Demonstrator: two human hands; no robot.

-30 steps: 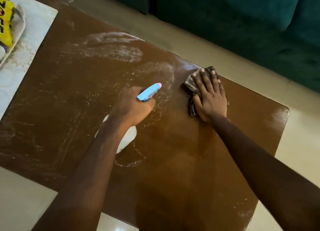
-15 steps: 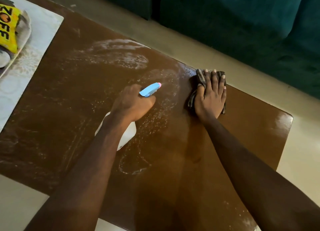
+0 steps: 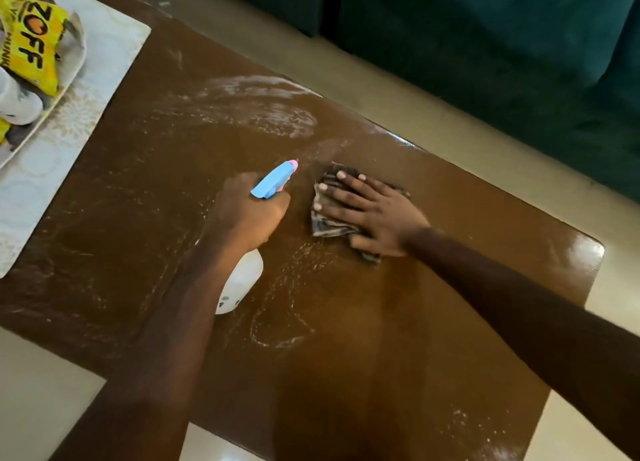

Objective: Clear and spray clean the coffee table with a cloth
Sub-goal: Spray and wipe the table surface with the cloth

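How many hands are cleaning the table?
2. The left hand grips the spray bottle near the middle of the coffee table. The right hand presses flat on the cloth right beside it. No other hand shows.

Dark striped cloth (image 3: 329, 223) lies crumpled flat on the foam-streaked brown coffee table (image 3: 467, 287).

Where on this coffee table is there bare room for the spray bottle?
The coffee table is bare between the left forearm and right forearm at the near edge, and at its right corner past the right hand and cloth. Far left is crowded: placemat, tray, yellow packet.
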